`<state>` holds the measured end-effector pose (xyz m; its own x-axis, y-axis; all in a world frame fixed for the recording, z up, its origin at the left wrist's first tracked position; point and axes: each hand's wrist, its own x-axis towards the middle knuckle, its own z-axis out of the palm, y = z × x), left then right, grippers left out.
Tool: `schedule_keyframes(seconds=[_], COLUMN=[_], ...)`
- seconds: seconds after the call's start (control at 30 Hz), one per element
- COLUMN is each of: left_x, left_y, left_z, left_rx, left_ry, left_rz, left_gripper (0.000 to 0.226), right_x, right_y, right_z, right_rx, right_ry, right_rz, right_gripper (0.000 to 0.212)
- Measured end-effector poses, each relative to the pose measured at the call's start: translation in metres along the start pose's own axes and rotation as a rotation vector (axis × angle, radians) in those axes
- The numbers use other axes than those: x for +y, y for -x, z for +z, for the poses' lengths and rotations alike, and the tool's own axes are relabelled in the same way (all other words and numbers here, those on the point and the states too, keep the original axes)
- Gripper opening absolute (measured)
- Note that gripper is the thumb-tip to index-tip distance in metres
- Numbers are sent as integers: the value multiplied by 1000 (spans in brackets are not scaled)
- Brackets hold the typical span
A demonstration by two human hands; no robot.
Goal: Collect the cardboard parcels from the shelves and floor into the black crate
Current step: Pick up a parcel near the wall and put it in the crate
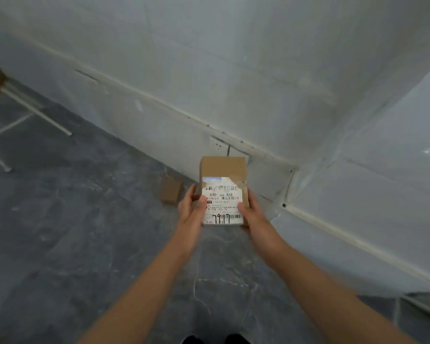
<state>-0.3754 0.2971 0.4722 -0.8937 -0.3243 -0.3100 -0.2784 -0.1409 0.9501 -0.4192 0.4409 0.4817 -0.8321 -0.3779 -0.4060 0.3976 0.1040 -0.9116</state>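
Note:
A cardboard parcel (pixel 223 170) with a white shipping label on top is held in front of me over the grey floor. My left hand (pixel 190 207) grips its left edge, thumb on the label. My right hand (pixel 252 211) grips its right edge. A smaller plain cardboard parcel (pixel 171 191) lies on the floor just left of it, close to the wall. No black crate is in view.
White walls meet in a corner (pixel 292 170) just beyond the parcels, with a wall socket (pixel 218 145) low on the wall. White metal frame legs (pixel 35 112) stand on the floor at the far left. Grey marbled floor (pixel 85 232) spreads around me.

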Motion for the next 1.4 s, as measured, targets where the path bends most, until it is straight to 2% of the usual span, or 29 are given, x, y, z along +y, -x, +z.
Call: schedule_keyframes(seconds=[0.1, 0.2, 0.33, 0.4, 0.5, 0.6, 0.73, 0.87, 1.03, 1.17, 1.4], left_x=[77, 130, 166, 176, 185, 181, 171, 163, 140, 111, 40], left_y=[19, 36, 59, 74, 98, 125, 173, 238, 335, 417, 562], left_z=[6, 18, 54, 77, 113, 145, 190, 235, 288, 325, 377], left_rx=[-52, -240, -487, -615, -785, -934, -1146, -1323, -1480, -1609, -1854], left_ry=[59, 111, 117, 128, 111, 106, 110, 60, 23, -1, -103], left_rz=[127, 236, 341, 374, 405, 383, 334, 302, 274, 260, 95], left_gripper=[51, 54, 49, 39, 40, 50, 36, 60, 61, 49, 50], right_x=[-68, -116, -146, -152, -152, -144, -124, -97, -59, -26, 65], right_y=[35, 75, 125, 151, 190, 236, 301, 369, 468, 551, 698], right_z=[-7, -13, -31, -40, -58, -73, -95, -120, -146, -156, -164], right_rx=[22, 62, 191, 300, 460, 619, 781, 966, 1159, 1287, 1528], right_ry=[-38, -58, -65, -94, -162, -173, -257, -395, -556, -476, -423], right_rz=[-125, -194, -288, -332, -413, -449, -495, -516, -577, -586, -536], right_gripper=[56, 69, 79, 76, 59, 54, 47, 52, 50, 47, 52])
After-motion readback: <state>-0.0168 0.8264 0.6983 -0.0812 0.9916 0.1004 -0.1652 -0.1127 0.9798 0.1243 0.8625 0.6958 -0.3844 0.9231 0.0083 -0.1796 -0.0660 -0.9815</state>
